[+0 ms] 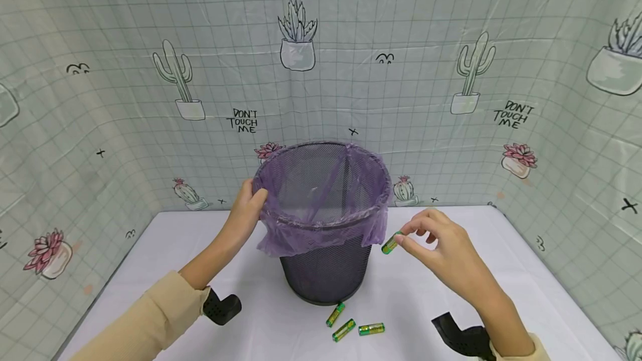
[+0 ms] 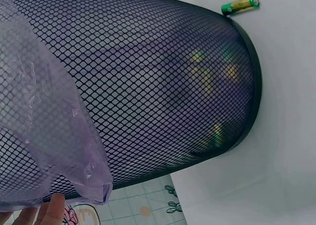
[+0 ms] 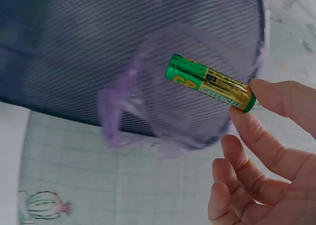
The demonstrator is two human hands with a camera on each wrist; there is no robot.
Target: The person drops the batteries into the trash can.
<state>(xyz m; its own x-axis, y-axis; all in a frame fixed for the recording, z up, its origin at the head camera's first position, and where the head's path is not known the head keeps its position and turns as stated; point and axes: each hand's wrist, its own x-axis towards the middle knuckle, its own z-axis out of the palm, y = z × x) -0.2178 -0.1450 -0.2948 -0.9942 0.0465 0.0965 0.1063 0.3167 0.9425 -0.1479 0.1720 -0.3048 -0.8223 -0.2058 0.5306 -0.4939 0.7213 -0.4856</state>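
Pinching battery (image 3: 210, 82) by one end, right hand (image 1: 443, 244) beside bin (image 1: 326, 274). Left hand (image 1: 247, 208) gripping bin's edge, liner (image 1: 301, 241) draped over. Three batteries (image 1: 343, 330) on tabletop (image 1: 421, 299) near bin.

Head view looks fwd & down from above, farthest off & widest: L hand (image 1: 246, 210), R hand (image 1: 443, 252), whole bin (image 1: 323, 280), table (image 1: 170, 238), backdrop (image 1: 411, 4). L wrist view is v. close to bin's mesh side; pic's turned, base to R. R wrist view is close on held battery (image 3: 211, 83), bin just behind; also turned, rim to R. All 3 share bin; head + L wrist share loose battery (image 2: 241, 5) by base, head + R wrist held battery.
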